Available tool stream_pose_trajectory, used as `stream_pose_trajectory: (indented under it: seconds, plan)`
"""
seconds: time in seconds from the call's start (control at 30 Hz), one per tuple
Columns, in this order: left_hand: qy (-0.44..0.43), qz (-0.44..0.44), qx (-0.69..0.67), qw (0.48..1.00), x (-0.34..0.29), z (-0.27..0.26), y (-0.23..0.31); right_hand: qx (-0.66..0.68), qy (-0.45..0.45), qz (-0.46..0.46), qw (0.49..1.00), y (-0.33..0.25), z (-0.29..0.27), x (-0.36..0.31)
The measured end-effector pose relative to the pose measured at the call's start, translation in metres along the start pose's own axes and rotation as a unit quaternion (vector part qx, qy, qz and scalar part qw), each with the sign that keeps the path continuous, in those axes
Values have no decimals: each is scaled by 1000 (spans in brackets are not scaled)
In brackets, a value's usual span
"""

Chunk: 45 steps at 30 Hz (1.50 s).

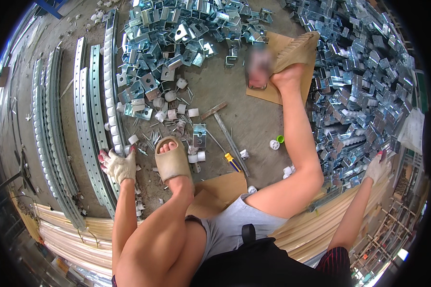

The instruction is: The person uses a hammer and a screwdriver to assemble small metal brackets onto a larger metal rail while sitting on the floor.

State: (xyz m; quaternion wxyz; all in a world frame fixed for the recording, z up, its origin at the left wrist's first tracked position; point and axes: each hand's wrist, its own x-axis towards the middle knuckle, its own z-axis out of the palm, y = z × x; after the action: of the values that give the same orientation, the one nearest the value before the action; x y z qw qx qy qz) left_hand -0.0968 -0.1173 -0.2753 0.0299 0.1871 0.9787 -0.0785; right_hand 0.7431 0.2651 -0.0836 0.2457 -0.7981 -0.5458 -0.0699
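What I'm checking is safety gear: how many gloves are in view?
2 gloves: one on the left hand, over the rails; one on the right hand, beside the brackets. More may be hidden.

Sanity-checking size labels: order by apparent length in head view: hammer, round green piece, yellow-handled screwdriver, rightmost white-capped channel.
Largest to smallest:
1. Rightmost white-capped channel
2. Hammer
3. Yellow-handled screwdriver
4. Round green piece
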Motion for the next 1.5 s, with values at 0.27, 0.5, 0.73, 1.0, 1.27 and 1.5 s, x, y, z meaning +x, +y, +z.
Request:
stream_pose_trajectory:
  seconds: [0.27, 0.5, 0.73, 1.0, 1.27, 1.5]
  plan:
    - [-38, -22, 27, 999, 2, -14, 5, 85, 73, 18, 994, -39, -2, -27]
    - [-42, -4, 37, 998, -5, -6, -2, 180, 231, -93, 952, -123, -6, -112]
    - [2, 16, 59, 998, -15, 17, -6, 188, -113, -319, 922, -265, 85, -222]
    - [59, 99, -20, 993, -28, 17, -13, -36, -109, -325, 939, -294, 221, -200]
    - [48, 70, -122, 989, -34, 16, -14, -88, -101, -266, 955, -303, 251, -211]
    - [32, 118, -46, 991, -8, 5, -8, -111, -113, -249, 956, -305, 248, -209]
